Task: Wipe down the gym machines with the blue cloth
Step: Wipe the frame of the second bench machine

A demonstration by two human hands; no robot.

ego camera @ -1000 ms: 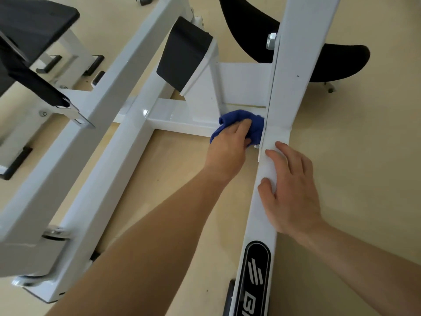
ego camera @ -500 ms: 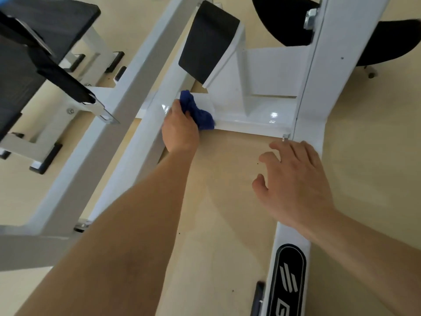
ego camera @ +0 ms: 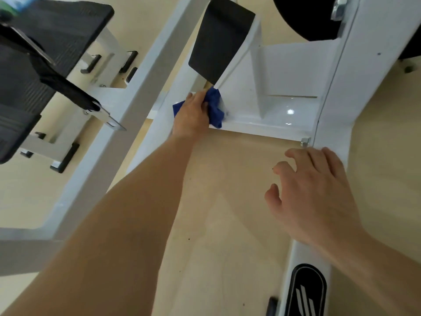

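One blue cloth (ego camera: 215, 110), bunched, sits on the left end of the white machine's crossbar (ego camera: 273, 120), just under the single black pad (ego camera: 219, 39). The left hand (ego camera: 190, 115) has its fingers (ego camera: 197, 98) curled over it, pressing it to the metal. The right hand (ego camera: 314, 195) hangs over the right-hand beam (ego camera: 332, 87) near one bolt (ego camera: 304, 142), fingers spread and loosely bent, holding nothing. Whether it touches the beam I cannot tell.
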